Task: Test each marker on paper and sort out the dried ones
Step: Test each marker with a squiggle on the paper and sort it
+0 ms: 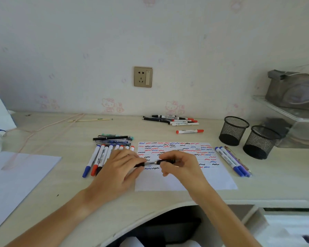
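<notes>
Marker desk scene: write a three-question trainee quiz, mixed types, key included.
1. True or false: both mesh cups stand on the test paper.
2. What do the left hand and right hand hold together? A) scissors B) a black pen C) a ruler
3. Which colour caps the lone marker lying apart, behind the paper?

Key: 1. False, they stand on the desk to its right. 2. B. 3. Red.
</notes>
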